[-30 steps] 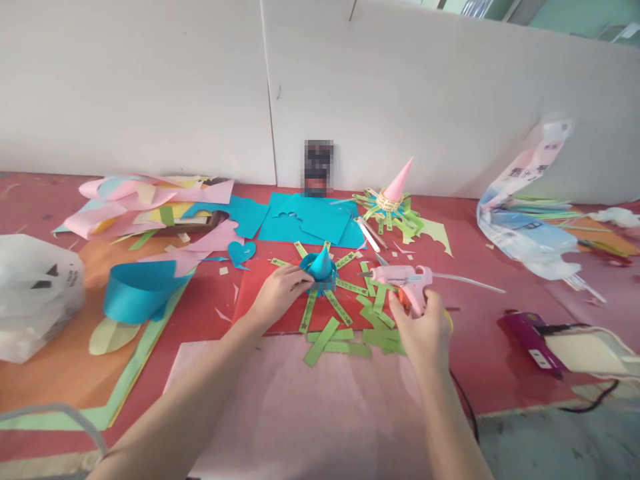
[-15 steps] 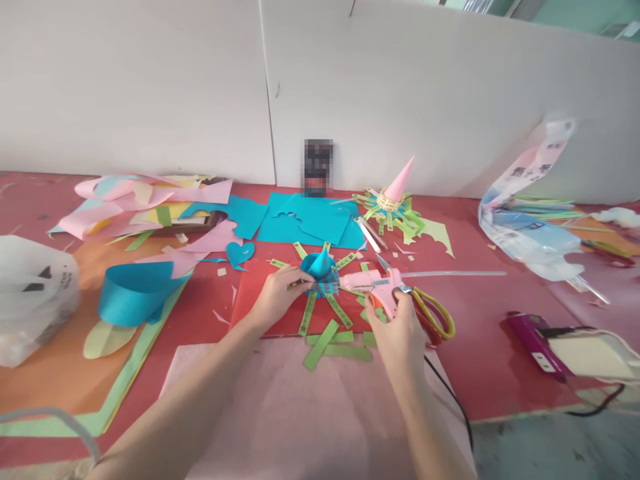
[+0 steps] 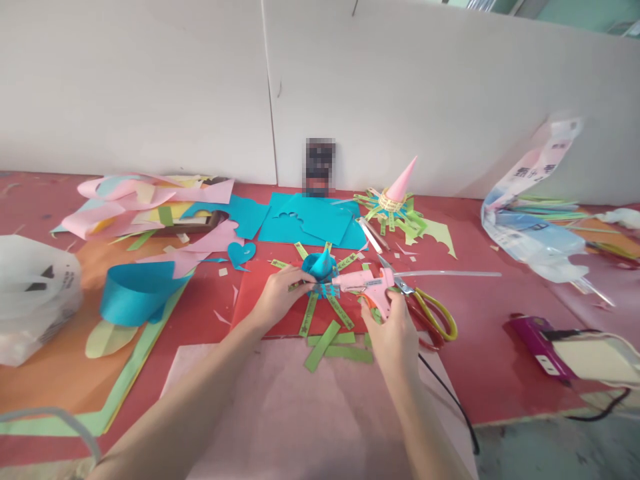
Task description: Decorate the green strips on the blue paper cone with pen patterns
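A blue paper craft (image 3: 325, 263), with a small cone in its middle and green patterned strips spreading out like rays, lies on a red sheet (image 3: 260, 293). My left hand (image 3: 280, 293) pinches its left edge between thumb and fingertips; exactly which layer is pinched is too small to tell. My right hand (image 3: 393, 327) is wrapped round the grip of a pink hot glue gun (image 3: 373, 287). The gun's nozzle points left, right beside the craft's blue base, and a clear glue stick (image 3: 450, 273) sticks out behind. Loose green paper strips (image 3: 345, 350) lie just in front.
Yellow-and-red-handled scissors (image 3: 437, 313) lie beside the glue gun. A similar craft with a pink cone (image 3: 403, 180) stands behind. Paper scraps (image 3: 115, 207), a blue paper loop (image 3: 137, 293) and a white plastic bag (image 3: 35, 293) are left; a purple power strip (image 3: 537, 347) is right.
My right hand and the glue gun have shifted slightly left and down, showing more of the scissors. My left hand keeps its pinch on the craft.
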The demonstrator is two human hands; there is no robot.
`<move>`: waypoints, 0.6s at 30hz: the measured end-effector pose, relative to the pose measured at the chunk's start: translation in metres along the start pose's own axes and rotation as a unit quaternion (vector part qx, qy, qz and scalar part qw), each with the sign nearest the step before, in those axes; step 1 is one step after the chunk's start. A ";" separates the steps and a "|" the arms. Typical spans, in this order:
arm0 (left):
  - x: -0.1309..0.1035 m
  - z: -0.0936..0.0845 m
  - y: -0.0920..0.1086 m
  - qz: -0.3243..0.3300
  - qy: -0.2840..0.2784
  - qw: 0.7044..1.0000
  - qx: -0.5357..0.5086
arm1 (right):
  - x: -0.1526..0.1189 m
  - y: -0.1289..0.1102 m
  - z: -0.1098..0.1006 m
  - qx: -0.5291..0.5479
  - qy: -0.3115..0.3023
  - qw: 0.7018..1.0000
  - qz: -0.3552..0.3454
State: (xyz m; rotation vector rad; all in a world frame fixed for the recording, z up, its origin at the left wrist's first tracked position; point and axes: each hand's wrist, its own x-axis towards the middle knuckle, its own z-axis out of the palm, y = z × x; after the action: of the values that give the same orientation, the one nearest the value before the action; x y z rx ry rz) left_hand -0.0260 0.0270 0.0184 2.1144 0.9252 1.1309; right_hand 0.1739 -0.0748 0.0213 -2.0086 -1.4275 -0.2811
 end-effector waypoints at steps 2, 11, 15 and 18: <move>0.000 0.000 0.000 0.000 0.000 1.000 0.001 | 0.000 0.001 0.000 0.001 0.001 1.000 -0.004; -0.001 -0.001 0.000 -0.004 -0.007 1.000 -0.002 | 0.004 0.001 -0.005 0.001 -0.009 0.999 0.032; -0.001 -0.001 0.001 -0.004 -0.009 1.000 -0.002 | 0.004 0.002 -0.006 0.002 -0.007 0.999 0.044; -0.001 -0.001 0.002 -0.002 -0.013 1.000 -0.001 | 0.004 0.001 -0.007 0.009 -0.002 0.999 0.041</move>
State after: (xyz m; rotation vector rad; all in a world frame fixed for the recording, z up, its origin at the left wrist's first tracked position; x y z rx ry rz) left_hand -0.0266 0.0255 0.0197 2.1201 0.9143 1.0990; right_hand 0.1781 -0.0758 0.0281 -2.0486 -1.3402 -0.2282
